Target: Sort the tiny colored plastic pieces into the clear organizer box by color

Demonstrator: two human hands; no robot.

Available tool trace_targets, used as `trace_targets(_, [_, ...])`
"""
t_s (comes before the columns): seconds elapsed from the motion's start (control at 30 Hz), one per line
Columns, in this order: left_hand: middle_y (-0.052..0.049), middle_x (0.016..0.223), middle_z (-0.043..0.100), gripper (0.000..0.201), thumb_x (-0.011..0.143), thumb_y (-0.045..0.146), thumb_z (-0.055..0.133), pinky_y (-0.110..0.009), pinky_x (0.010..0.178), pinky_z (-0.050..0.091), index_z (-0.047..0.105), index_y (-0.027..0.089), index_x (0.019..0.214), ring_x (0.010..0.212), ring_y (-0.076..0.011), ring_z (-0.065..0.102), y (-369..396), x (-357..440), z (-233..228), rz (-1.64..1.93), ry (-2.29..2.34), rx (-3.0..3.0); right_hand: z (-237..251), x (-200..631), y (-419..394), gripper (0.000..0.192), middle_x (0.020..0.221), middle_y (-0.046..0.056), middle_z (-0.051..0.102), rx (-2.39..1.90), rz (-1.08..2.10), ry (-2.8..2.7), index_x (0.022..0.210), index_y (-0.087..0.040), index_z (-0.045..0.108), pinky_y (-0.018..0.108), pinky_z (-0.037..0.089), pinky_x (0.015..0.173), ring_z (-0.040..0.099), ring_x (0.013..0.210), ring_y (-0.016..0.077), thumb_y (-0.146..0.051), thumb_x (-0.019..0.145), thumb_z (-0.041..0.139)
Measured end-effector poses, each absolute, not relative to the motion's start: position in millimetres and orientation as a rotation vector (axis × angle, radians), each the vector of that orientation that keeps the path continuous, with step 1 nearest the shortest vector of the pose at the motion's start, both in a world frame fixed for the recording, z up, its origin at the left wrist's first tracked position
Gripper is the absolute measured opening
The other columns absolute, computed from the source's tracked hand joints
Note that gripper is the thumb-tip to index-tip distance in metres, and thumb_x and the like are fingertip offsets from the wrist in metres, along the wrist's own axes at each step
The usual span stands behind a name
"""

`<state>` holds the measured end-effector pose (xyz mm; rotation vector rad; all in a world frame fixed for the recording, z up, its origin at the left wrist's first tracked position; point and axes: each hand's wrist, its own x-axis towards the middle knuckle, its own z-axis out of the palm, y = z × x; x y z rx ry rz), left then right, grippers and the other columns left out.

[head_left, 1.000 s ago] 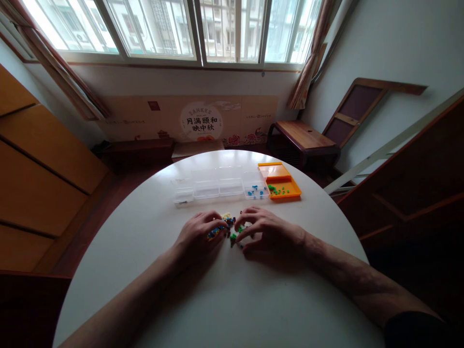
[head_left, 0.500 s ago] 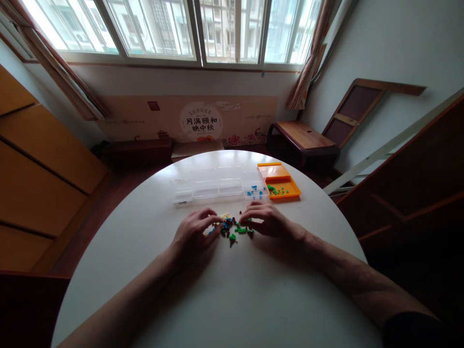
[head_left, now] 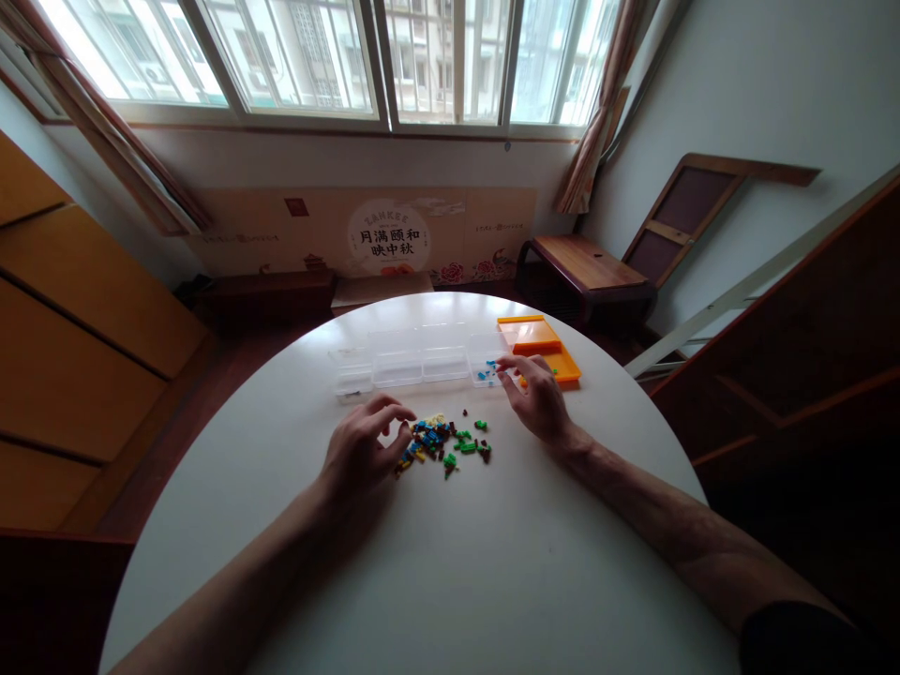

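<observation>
A pile of small coloured bricks [head_left: 442, 442], blue, green, yellow and dark, lies on the round white table [head_left: 436, 572]. My left hand [head_left: 362, 450] rests at the pile's left edge, fingers curled and apart, fingertips touching the nearest pieces. My right hand [head_left: 538, 398] reaches beyond the pile to the right end of a row of clear plastic boxes [head_left: 414, 361]. Its thumb and forefinger pinch a small blue brick [head_left: 490, 364] over the rightmost compartment, where other blue pieces lie. An orange tray [head_left: 534, 337] stands just right of that hand, partly hidden by it.
Behind the table a low wooden bench [head_left: 587, 267] stands by the wall under the windows. A wooden cabinet [head_left: 77, 328] is on the left. Dark wooden boards [head_left: 808, 375] lean on the right.
My right hand has left the pile and moved up and right to the clear boxes. My left hand has drawn slightly left and its fingers have lifted, uncovering more of the pile.
</observation>
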<state>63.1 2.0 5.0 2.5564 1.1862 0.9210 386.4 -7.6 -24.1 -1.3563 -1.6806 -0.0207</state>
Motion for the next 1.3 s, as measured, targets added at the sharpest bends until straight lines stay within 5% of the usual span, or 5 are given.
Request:
trace_targets(0.4, [-0.003,0.107,0.075,0.013,0.09,0.026,0.075,-0.031,0.078,0.054,0.082,0.028,0.101,0.086,-0.0188,0.07,5.8,59.9,-7.8,0.901,0.892,2.725,-19.3,377.0,-13.8,0.015,0.111,0.007,0.076,-1.274,0.016,-1.85,0.113,-0.025,0.074,0.046,0.055,0.1,0.069,0.106,0.0291,-0.024,0.101,0.065])
trace_targets(1.3, [-0.005,0.106,0.074,0.012,0.105,0.026,0.064,-0.031,0.082,0.055,0.074,0.023,0.099,0.085,-0.0172,0.07,9.5,63.5,-7.1,0.787,0.759,2.708,-20.6,373.8,-17.5,0.016,0.119,0.006,0.076,-1.167,0.052,-1.97,0.115,-0.026,0.073,0.049,0.052,0.108,0.069,0.113,0.0276,-0.022,0.101,0.066])
